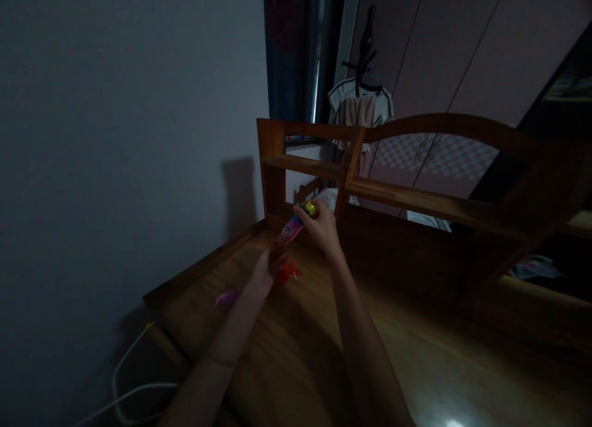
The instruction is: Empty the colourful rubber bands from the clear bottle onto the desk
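A slim pink and purple printed packet or tube [291, 228] with a yellow, shiny upper end [309, 209] is held tilted above the wooden desk. My right hand [324, 227] is closed round the yellow end, thumb on the near side. Lower down, my left hand [271, 264] holds the pink end; its fingers are dim and partly blurred. On the desk just behind and to the right of my left hand lies a red frilly or tangled thing [289, 270]. A small purple piece [226, 299] sits left of my left forearm.
The wooden desk [296, 334] carries a shelf frame [416, 196] along its far side. A pale wall [139, 137] borders the left. White cables [118, 378] hang by the desk's left edge. Clothes [361, 109] hang on a dark stand behind.
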`<control>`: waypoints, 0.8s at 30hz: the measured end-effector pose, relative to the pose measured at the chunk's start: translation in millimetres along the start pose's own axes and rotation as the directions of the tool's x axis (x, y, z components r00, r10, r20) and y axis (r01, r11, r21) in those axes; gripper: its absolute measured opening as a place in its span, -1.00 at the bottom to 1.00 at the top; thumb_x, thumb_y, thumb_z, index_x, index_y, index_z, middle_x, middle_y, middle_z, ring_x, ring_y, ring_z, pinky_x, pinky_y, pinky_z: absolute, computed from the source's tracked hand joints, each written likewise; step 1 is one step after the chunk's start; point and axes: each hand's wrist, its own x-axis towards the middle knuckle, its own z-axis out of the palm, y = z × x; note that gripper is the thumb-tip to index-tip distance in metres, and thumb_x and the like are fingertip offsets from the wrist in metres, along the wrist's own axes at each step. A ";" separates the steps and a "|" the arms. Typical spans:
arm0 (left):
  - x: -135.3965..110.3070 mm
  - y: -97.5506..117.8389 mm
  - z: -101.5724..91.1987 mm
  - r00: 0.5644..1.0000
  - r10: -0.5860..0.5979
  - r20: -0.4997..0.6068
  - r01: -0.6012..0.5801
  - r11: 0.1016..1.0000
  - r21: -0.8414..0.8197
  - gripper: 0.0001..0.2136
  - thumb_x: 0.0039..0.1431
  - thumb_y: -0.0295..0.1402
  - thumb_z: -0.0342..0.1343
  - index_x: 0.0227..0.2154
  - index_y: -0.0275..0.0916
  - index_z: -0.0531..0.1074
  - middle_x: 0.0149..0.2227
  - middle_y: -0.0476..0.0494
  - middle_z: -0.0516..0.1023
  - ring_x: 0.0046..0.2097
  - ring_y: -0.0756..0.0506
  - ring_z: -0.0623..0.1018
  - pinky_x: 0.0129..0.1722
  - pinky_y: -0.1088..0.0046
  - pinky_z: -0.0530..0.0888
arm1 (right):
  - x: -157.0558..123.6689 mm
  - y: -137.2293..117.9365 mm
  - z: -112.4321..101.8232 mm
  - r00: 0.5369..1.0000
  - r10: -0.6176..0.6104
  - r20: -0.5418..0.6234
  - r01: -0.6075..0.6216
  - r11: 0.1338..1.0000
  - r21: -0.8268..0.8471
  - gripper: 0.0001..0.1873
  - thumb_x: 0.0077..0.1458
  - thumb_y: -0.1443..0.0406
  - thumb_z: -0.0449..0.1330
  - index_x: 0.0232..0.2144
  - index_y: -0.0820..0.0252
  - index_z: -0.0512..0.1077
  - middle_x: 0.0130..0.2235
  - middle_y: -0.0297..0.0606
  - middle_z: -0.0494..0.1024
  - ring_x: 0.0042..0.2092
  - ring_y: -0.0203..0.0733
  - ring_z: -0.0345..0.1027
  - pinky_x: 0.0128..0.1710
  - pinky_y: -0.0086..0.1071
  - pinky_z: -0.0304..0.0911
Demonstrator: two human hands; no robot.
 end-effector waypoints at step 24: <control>-2.5 -15.6 2.4 0.986 0.017 0.168 0.043 0.936 -0.350 -0.76 0.12 -0.15 0.23 -0.19 -0.13 0.49 -0.09 -0.07 0.54 -0.02 -0.08 0.51 0.00 0.27 0.48 | -4.0 7.7 15.3 0.939 0.052 0.341 -0.035 0.998 -0.055 -0.53 0.03 -0.09 0.17 -0.31 0.21 0.46 -0.34 -0.23 0.55 -0.33 -0.17 0.41 -0.35 -0.35 0.24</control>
